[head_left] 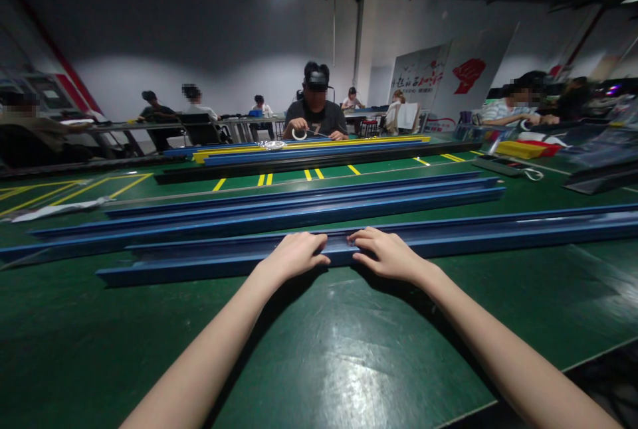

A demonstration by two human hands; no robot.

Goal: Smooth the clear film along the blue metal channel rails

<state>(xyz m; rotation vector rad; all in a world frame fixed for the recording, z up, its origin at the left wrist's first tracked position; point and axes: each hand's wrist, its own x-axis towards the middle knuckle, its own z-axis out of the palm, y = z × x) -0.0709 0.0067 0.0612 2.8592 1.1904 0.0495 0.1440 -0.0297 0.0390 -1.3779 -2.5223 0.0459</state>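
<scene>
Across the middle of the frame, the nearest blue channel [199, 268] lies lengthwise on the green tabletop [279, 362], slanting slightly up toward the right edge. The left hand [298, 255] and right hand [386, 254] grasp it near the frame's centre, a short gap apart, thumbs at its near wall and fingers bent over into the trough. It extends beyond both hands, its left end showing at centre left. More blue channels [349, 211] lie just above it in the frame, apart from the hands. At upper centre sits a co-worker [319, 115].
</scene>
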